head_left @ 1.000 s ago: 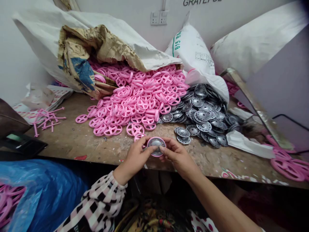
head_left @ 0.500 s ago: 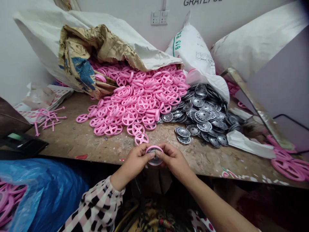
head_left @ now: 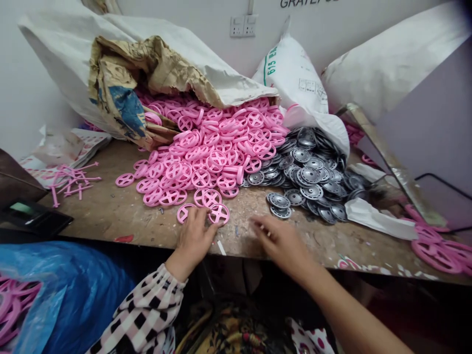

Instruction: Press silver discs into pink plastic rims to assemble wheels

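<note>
Fingers spread, my left hand (head_left: 193, 236) reaches down onto the near edge of the pink pile. It lies between two pink spoked wheels, a left one (head_left: 183, 213) partly under its fingers and a right one (head_left: 220, 212) beside its thumb. Whether it grips either cannot be told. My right hand (head_left: 280, 243) is over the table's front edge, fingers loosely bent and apart, slightly blurred, with nothing visible in them. Nearest to it are a few grey slotted discs (head_left: 280, 212) at the front of a heap of grey discs (head_left: 313, 176).
A large sack (head_left: 210, 59) spills the pink wheel pile (head_left: 217, 142) across the wooden table (head_left: 162, 228). Pink sticks (head_left: 73, 182) lie at left, above a blue plastic bag (head_left: 81, 295). At right stand a metal-edged panel (head_left: 391, 167) and larger pink rings (head_left: 438, 253).
Both hands have parted; the pink wheel with a grey disc they held together is out of sight. My left hand moved forward-left to the pink wheels, my right hand moved right.
</note>
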Available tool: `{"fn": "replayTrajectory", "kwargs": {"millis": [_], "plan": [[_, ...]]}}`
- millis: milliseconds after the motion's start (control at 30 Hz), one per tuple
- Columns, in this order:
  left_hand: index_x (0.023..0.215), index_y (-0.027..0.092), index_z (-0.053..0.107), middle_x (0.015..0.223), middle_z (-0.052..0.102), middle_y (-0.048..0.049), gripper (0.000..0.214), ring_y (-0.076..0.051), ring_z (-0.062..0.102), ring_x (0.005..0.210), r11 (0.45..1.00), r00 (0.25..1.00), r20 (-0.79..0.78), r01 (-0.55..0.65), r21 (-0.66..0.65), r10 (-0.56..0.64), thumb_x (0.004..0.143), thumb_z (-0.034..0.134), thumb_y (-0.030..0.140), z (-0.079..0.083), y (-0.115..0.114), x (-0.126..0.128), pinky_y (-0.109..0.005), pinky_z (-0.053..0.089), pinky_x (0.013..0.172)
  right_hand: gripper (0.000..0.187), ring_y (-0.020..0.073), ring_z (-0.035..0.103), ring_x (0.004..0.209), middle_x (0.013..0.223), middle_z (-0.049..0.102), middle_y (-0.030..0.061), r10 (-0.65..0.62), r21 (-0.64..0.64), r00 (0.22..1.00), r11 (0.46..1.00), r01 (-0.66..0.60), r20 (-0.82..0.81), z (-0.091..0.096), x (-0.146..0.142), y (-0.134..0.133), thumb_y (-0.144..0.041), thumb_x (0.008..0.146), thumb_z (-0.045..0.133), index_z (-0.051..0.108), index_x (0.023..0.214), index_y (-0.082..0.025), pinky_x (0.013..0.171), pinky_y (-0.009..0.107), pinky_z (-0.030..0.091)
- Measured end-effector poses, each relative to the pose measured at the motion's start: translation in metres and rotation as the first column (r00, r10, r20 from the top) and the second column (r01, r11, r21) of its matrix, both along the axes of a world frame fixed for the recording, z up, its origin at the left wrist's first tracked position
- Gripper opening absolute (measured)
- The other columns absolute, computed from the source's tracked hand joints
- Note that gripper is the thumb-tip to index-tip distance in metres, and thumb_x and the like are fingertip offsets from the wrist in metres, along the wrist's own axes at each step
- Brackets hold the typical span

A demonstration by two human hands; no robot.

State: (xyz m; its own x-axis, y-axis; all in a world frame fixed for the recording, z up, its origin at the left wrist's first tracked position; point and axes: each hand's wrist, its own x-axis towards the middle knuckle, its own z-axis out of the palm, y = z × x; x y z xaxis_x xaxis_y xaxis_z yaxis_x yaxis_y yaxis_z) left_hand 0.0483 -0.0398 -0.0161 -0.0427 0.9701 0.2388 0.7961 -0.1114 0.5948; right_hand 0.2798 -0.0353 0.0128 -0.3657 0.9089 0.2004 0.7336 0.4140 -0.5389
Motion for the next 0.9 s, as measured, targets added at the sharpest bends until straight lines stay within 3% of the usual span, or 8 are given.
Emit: {"fn": "replayTrajectory", "kwargs": {"millis": [133, 233, 400, 567, 633, 733, 833, 900], "plan": [[0.116, 0.018, 0.055, 0.107, 0.054, -0.0108, 0.043, -0.028, 0.054, 0.104, 1.0, 0.996, -0.087, 0.004, -0.028, -0.007, 0.082, 0.061, 0.044, 0.002, 0.005, 0.009, -0.042, 0.045, 0.088, 0.034, 0.0274, 0.058, 0.088, 0.097, 0.067, 0.0157, -0.351, 0.251, 0.856, 0.93, 0.269, 0.379, -0.012, 0.031, 0.045, -0.032, 0.094, 0.042, 0.066, 0.11, -0.013, 0.076, 0.037, 0.041], [0.11, 0.017, 0.058, 0.105, 0.058, -0.011, 0.037, -0.029, 0.054, 0.104, 0.997, 0.999, -0.053, 0.0, -0.082, -0.004, 0.08, 0.064, 0.037, 0.003, 0.012, 0.014, -0.043, 0.044, 0.089, 0.034, 0.0283, 0.057, 0.084, 0.096, 0.068, 0.0161, -0.365, 0.281, 0.752, 0.928, 0.245, 0.549, -0.026, 0.037, 0.056, -0.031, 0.094, 0.042, 0.067, 0.108, -0.012, 0.072, 0.036, 0.037], [0.106, 0.022, 0.057, 0.093, 0.061, -0.0024, 0.042, -0.02, 0.059, 0.087, 0.992, 0.948, 0.301, -0.077, -0.104, 0.106, 0.067, 0.073, 0.02, 0.0, 0.022, 0.02, -0.033, 0.046, 0.08, 0.035, 0.024, 0.057, 0.076, 0.088, 0.069, 0.0132, -0.346, 0.286, 0.768, 0.933, 0.219, 0.539, -0.029, 0.038, 0.056, -0.025, 0.097, 0.035, 0.066, 0.105, -0.012, 0.069, 0.034, 0.034], [0.102, 0.018, 0.054, 0.065, 0.056, 0.0062, 0.047, -0.01, 0.053, 0.051, 0.934, 0.579, 0.771, 0.046, -0.355, 0.264, 0.059, 0.073, 0.014, 0.006, 0.021, 0.025, -0.021, 0.044, 0.051, 0.031, 0.0246, 0.056, 0.085, 0.095, 0.065, 0.0136, -0.425, 0.403, 0.884, 0.856, 0.323, 0.195, -0.003, 0.026, 0.043, -0.028, 0.096, 0.04, 0.068, 0.098, -0.015, 0.074, 0.035, 0.038], [0.097, 0.016, 0.055, 0.07, 0.061, 0.0025, 0.042, -0.01, 0.056, 0.052, 0.891, 0.432, 0.837, 0.141, -0.431, 0.336, 0.059, 0.072, 0.012, 0.014, 0.017, 0.026, -0.021, 0.046, 0.048, 0.028, 0.0223, 0.056, 0.083, 0.088, 0.062, 0.011, -0.303, 0.354, 0.949, 0.882, 0.312, -0.08, 0.005, 0.008, 0.031, -0.031, 0.096, 0.042, 0.066, 0.097, -0.016, 0.074, 0.033, 0.042], [0.097, 0.015, 0.058, 0.08, 0.067, -0.0017, 0.041, -0.012, 0.062, 0.059, 0.86, 0.238, 0.894, 0.263, -0.437, 0.381, 0.06, 0.073, 0.009, 0.026, 0.007, 0.028, -0.023, 0.053, 0.054, 0.019, 0.0185, 0.057, 0.08, 0.085, 0.061, 0.0056, -0.112, 0.176, 0.908, 0.964, 0.197, -0.403, 0.007, -0.025, 0.013, -0.032, 0.095, 0.047, 0.062, 0.098, -0.021, 0.072, 0.03, 0.045], [0.097, 0.013, 0.063, 0.088, 0.068, -0.0038, 0.037, -0.012, 0.065, 0.07, 0.857, 0.081, 0.931, 0.37, -0.359, 0.355, 0.061, 0.074, 0.008, 0.032, -0.003, 0.029, -0.024, 0.056, 0.066, 0.016, 0.0177, 0.055, 0.078, 0.082, 0.057, 0.0045, -0.068, 0.132, 0.89, 0.981, 0.142, -0.451, -0.005, -0.05, 0.001, -0.029, 0.094, 0.049, 0.062, 0.096, -0.02, 0.071, 0.03, 0.046], [0.097, 0.012, 0.065, 0.092, 0.069, -0.005, 0.035, -0.013, 0.065, 0.076, 0.86, 0.064, 0.939, 0.384, -0.336, 0.339, 0.064, 0.076, 0.013, 0.031, -0.009, 0.03, -0.025, 0.055, 0.071, 0.016, 0.0184, 0.055, 0.081, 0.087, 0.055, 0.0061, -0.06, 0.154, 0.897, 0.978, 0.141, -0.438, -0.014, -0.057, -0.004, -0.028, 0.093, 0.05, 0.061, 0.098, -0.019, 0.073, 0.031, 0.046]]}}
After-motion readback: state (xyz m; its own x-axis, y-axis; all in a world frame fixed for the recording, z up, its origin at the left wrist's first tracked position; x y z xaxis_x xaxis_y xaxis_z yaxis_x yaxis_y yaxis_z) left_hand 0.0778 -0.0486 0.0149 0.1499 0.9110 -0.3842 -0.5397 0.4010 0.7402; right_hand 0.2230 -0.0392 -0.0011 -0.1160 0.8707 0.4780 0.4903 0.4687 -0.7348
